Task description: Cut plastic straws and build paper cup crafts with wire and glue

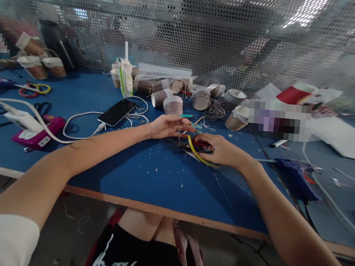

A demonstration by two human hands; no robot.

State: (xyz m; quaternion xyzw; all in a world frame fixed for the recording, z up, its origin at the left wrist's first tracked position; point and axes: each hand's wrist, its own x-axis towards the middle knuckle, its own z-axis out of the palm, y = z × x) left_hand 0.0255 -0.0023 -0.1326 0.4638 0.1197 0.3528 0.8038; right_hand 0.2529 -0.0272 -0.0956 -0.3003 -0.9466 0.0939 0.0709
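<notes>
My left hand is above the middle of the blue table, fingers bent together around what looks like a thin brown string. Slim teal pieces show at the fingertips; what they are is unclear. Close by on the right, my right hand curls round a tool with a curved yellow handle. Its dark front end points left, beneath my left hand, and the fingers partly hide it. Just behind my left hand stands a spool of brown twine.
More twine spools line the back, beside a drink carton with a straw. A phone on a white cable and a purple power strip lie left. On the right rests a blue glue gun. A perforated metal screen rises behind.
</notes>
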